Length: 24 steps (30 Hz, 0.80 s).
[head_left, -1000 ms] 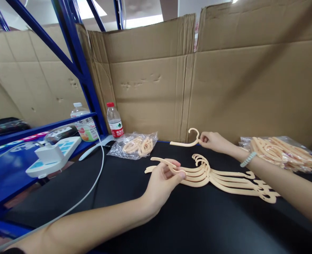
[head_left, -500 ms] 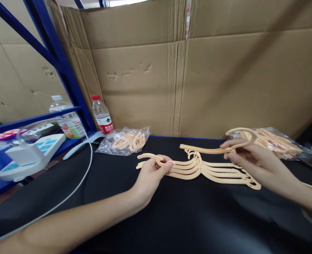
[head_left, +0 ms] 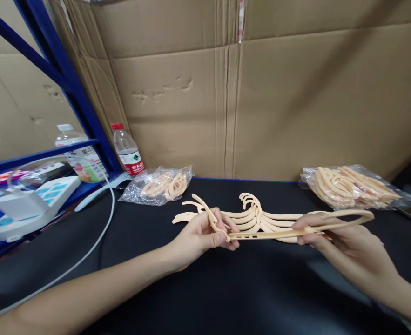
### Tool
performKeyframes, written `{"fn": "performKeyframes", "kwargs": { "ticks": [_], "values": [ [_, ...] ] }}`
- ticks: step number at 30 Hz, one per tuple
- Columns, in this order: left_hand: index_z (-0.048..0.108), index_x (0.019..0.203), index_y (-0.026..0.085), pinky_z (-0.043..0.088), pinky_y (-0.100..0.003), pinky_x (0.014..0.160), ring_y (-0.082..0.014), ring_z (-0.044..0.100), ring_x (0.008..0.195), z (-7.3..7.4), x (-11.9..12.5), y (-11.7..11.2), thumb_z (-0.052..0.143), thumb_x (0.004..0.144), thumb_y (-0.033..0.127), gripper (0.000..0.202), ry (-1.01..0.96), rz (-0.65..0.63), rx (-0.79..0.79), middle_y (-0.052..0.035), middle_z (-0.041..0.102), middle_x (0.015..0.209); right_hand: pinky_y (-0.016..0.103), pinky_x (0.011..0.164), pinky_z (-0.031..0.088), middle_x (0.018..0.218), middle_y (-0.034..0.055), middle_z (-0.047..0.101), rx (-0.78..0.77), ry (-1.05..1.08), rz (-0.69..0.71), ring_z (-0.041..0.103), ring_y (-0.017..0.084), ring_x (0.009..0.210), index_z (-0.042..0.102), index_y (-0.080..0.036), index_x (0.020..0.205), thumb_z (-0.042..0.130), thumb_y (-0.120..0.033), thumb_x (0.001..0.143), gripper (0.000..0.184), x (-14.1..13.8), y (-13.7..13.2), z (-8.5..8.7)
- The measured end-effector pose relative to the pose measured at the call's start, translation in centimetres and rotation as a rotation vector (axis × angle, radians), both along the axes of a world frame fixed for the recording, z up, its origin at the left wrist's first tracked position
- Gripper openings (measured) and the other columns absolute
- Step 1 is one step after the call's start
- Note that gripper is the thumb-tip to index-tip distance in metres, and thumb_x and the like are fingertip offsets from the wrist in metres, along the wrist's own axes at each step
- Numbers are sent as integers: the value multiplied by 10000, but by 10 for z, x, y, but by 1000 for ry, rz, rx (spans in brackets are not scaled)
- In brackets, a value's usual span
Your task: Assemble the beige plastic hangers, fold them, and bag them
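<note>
My left hand [head_left: 210, 230] is closed in a pinch on a small curved beige hook piece [head_left: 205, 208], whose thin end points up and left. My right hand [head_left: 345, 239] grips a long beige hanger piece [head_left: 266, 235] with small slots near its left end and a wide curved loop [head_left: 359, 214] at the right. The slotted end meets the hook piece at my left fingertips; whether they are joined I cannot tell. Behind both hands several assembled beige hangers [head_left: 250, 218] lie stacked on the black table, partly covered by my hands and the long piece.
A clear bag of curved beige pieces [head_left: 163, 186] lies at the back left, another bag of beige pieces [head_left: 355, 186] at the back right. A red-capped bottle [head_left: 126, 149], a white power strip [head_left: 57, 197] and its cable [head_left: 100, 246] are on the left. Cardboard [head_left: 177, 107] stands behind.
My right hand has brought the long hanger piece down and toward me, and its left end now meets the hook piece. My left hand has turned the hook piece more upright.
</note>
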<state>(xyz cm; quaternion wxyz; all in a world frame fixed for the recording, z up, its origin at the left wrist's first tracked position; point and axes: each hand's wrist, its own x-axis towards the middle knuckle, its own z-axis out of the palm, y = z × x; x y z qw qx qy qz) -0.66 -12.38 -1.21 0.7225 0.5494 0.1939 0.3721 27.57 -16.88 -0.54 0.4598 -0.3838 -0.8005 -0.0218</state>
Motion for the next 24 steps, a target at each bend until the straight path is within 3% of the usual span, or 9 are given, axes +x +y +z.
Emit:
{"fn": "performKeyframes", "kwargs": {
  "ticks": [12, 19, 24],
  "values": [
    [528, 715, 136, 481, -281, 680, -145, 649, 682, -2, -1, -1, 811, 717, 264, 311, 5, -68, -72, -37, 618, 850, 243, 647, 531, 749, -3, 666, -83, 44, 141, 663, 167, 692, 634, -266, 994, 588, -192, 887, 138, 2, -1, -9],
    [563, 677, 125, 462, -277, 641, -145, 642, 617, -1, -3, -1, 863, 633, 346, 375, 101, -158, -118, -39, 614, 800, 248, 665, 541, 831, -1, 689, -94, 23, 215, 672, 170, 736, 632, -281, 966, 585, -131, 863, 188, 3, -4, -10],
    [560, 675, 127, 446, -264, 609, -142, 635, 583, -1, -2, -2, 865, 624, 367, 391, 132, -150, -118, -33, 613, 756, 234, 698, 546, 834, -11, 682, -108, 0, 225, 665, 154, 739, 615, -281, 1014, 579, -100, 854, 245, 0, -5, -10]
  ]
}}
